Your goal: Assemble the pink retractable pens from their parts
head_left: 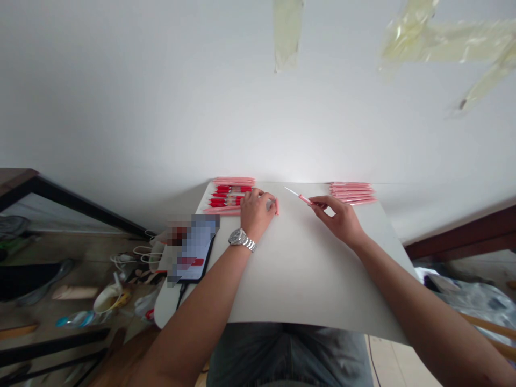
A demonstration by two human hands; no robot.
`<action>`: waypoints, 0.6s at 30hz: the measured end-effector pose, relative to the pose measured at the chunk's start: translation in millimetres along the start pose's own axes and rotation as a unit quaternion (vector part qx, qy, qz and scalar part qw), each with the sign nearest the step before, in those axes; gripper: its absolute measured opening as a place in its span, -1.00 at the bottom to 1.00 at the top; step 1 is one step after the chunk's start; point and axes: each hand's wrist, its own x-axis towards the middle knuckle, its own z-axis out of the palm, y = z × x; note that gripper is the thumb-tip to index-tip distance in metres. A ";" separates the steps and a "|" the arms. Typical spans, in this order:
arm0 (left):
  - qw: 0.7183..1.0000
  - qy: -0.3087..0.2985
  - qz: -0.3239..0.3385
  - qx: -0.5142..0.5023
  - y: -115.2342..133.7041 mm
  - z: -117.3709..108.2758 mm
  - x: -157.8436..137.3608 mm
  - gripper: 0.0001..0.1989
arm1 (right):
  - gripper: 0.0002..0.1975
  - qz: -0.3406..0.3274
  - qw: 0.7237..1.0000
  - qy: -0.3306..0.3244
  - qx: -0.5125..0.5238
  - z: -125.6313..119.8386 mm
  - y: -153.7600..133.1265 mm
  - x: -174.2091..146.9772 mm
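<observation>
My right hand (336, 215) is closed in a pinch on a pink pen (305, 200), whose thin pale refill sticks out bare toward the upper left. My left hand (257, 212), with a metal watch on the wrist, has curled fingers. A short pink pen part (277, 206) shows at its thumb side, seemingly held there, though the grip is partly hidden. Just left of those fingers lie several red pens (226, 195) in a group. Pink pens or barrels (234, 181) lie behind them, and more pink ones (221, 210) lie in front.
Several pink pens or barrels (352, 192) lie in a row at the table's back right. A blurred-out phone (197, 250) with a cable rests at the left edge of the white table (306, 279). A wall (242, 107) with tape strips rises behind. Clutter covers the floor at left.
</observation>
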 end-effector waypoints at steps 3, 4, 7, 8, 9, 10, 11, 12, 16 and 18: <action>1.000 -0.004 -0.002 0.004 0.3 0.1 0.1 -0.88 | -0.80 0.000 1.000 0.001 -0.002 0.0 -0.5 0.0; 1.000 -0.005 -0.003 0.004 0.3 0.1 0.1 -0.88 | -0.80 0.000 1.000 0.001 -0.002 0.1 -0.7 0.0; 1.000 -0.012 -0.002 0.005 0.4 -0.3 0.0 -0.86 | -0.80 -0.001 1.000 0.001 -0.001 0.2 -1.4 0.2; 1.000 -0.014 0.000 0.006 0.4 -0.4 0.0 -0.86 | -0.80 -0.002 1.000 0.001 -0.001 0.2 -1.7 0.3; 1.000 -0.016 0.001 0.007 0.4 -0.5 0.0 -0.85 | -0.80 -0.002 1.000 0.001 -0.001 0.1 -1.9 0.3; 1.000 -0.017 0.003 0.009 0.4 -0.4 0.0 -0.85 | -0.80 -0.002 1.000 0.001 -0.001 0.0 -2.1 0.3; 1.000 -0.018 0.004 0.010 0.4 -0.3 0.0 -0.85 | -0.80 -0.001 1.000 0.001 0.000 -0.1 -2.3 0.3; 1.000 -0.018 0.004 0.011 0.4 -0.2 0.0 -0.85 | -0.80 -0.001 1.000 0.000 0.000 -0.1 -2.4 0.3; 1.000 -0.018 0.004 0.011 0.6 0.3 0.3 -0.85 | -0.79 0.000 1.000 -0.002 0.000 -0.2 -2.3 0.2; 1.000 -0.017 0.004 0.009 0.9 0.4 0.3 -0.85 | -0.79 0.001 1.000 -0.002 -0.002 -0.1 -2.1 0.2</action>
